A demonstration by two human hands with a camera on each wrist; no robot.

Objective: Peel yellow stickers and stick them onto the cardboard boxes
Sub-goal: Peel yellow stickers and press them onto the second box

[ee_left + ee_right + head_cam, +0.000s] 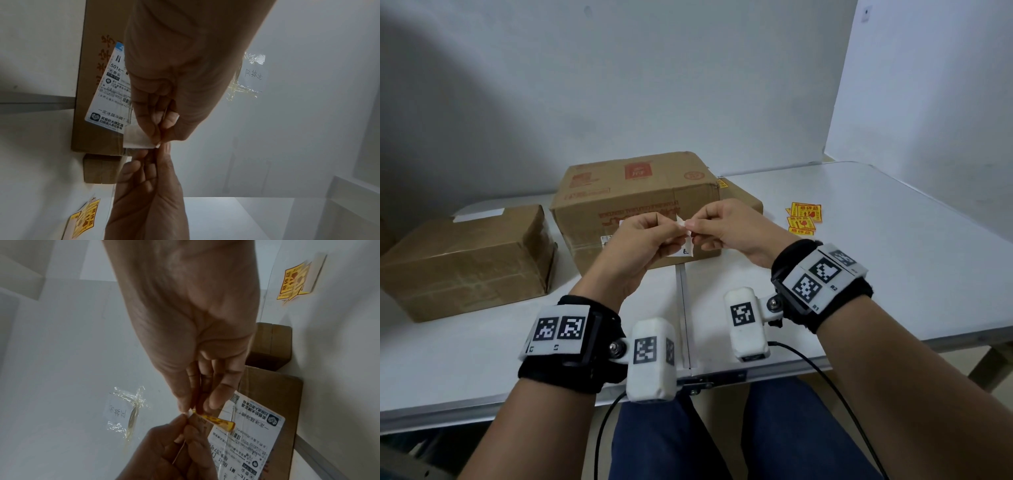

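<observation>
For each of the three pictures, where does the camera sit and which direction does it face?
Head: on the head, facing down at both hands, wrists, lap, big box.
Left wrist: along the left hand pinching the sticker.
Right wrist: along the right hand.
Shared by both wrist views: the big box's shipping label and the spare stickers.

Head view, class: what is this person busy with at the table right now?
A seated person holds one sticker up between both hands. The left hand and right hand each pinch an edge, apparently separating the yellow face from its white backing. It is not yet on a box. The large cardboard box stands just behind the hands; more yellow stickers lie on the table.
</observation>
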